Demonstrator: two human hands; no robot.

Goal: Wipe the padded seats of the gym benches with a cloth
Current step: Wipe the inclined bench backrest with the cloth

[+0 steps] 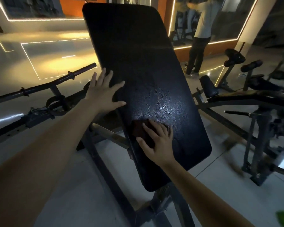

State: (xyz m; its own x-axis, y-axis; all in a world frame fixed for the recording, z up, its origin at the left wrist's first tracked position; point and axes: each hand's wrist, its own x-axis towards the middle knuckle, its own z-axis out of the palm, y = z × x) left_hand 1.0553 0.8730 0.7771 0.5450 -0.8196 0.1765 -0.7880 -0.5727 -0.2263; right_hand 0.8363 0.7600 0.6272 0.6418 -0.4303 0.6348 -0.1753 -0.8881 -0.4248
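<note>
While flat on one pad [138, 63], two hands: left hand [103, 94] bare, right hand [157, 139] atop one cloth [138, 128].

A long black padded bench seat [138, 63] is stretching away from the viewer and appearing to slope upward toward its far end. Its corners are rounded, and its pebbled vinyl is catching the light in a glossy, streaked patch near the middle. A small, dark reddish-brown cloth [138, 130] is lying flat on the lower part of the pad, close to its left edge. The right hand [157, 138] is half covering the cloth and pressing it down with spread fingers. The left hand [103, 94] is resting splayed on the pad's left edge, higher up.
</note>
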